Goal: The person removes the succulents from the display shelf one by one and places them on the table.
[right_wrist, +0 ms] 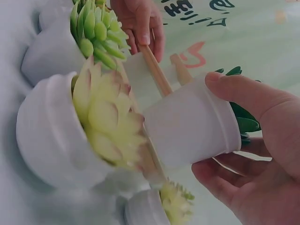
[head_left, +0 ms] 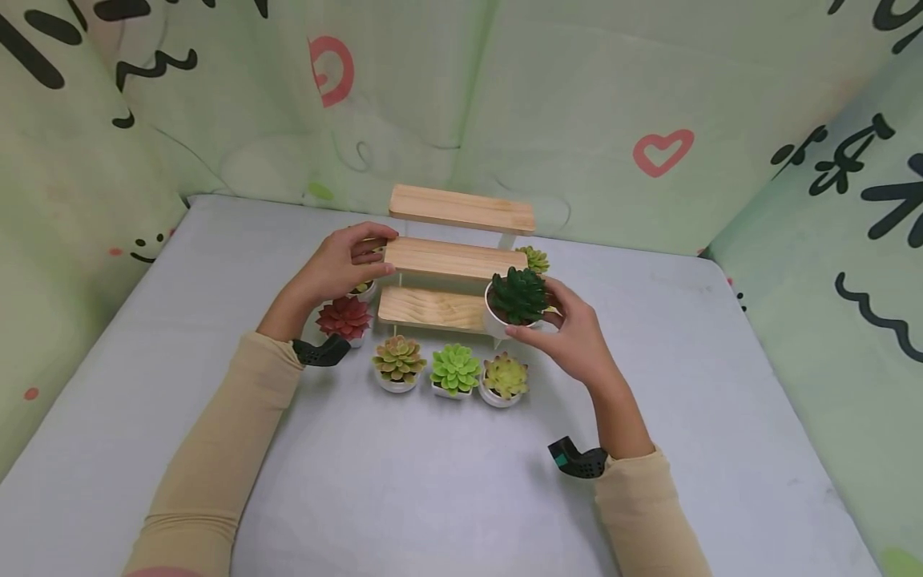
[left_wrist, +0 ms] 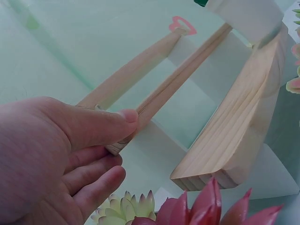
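A three-tier wooden plant stand (head_left: 454,258) rises in steps on the table. My left hand (head_left: 335,264) grips the left end of its middle board (left_wrist: 164,86), thumb on top and fingers below. In my right hand (head_left: 573,332) is a dark green potted succulent (head_left: 517,295), its white pot (right_wrist: 192,122) held at the rim between thumb and fingers. That pot overlaps the right end of the bottom board (head_left: 429,308) in the head view. A red potted succulent (head_left: 344,318) stands just below my left hand, and another one behind it is mostly hidden.
Before the stand, a row holds a reddish-green succulent (head_left: 399,359), a bright green one (head_left: 456,369) and a pale yellow one (head_left: 505,375), all in white pots. Another succulent (head_left: 534,259) sits beyond the stand's right side. A printed curtain (head_left: 562,96) encloses the table (head_left: 433,497).
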Action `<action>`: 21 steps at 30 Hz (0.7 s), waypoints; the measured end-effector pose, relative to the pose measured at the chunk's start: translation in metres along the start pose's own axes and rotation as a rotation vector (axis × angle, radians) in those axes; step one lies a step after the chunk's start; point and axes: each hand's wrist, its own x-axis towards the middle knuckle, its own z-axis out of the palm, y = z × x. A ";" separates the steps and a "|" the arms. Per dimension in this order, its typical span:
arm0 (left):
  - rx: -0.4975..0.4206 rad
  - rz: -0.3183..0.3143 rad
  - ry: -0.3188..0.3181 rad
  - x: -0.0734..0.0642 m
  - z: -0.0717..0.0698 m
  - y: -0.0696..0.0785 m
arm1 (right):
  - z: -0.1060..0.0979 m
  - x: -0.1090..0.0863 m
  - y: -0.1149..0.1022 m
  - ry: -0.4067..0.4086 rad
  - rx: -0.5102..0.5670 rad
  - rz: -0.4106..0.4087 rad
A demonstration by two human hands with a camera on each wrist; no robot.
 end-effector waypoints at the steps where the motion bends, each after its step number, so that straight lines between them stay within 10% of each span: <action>1: -0.001 0.000 0.000 0.000 0.000 0.000 | -0.002 0.000 0.006 0.006 -0.003 0.007; 21: -0.010 -0.014 0.002 0.002 -0.001 -0.003 | -0.035 -0.024 0.029 0.054 -0.108 0.116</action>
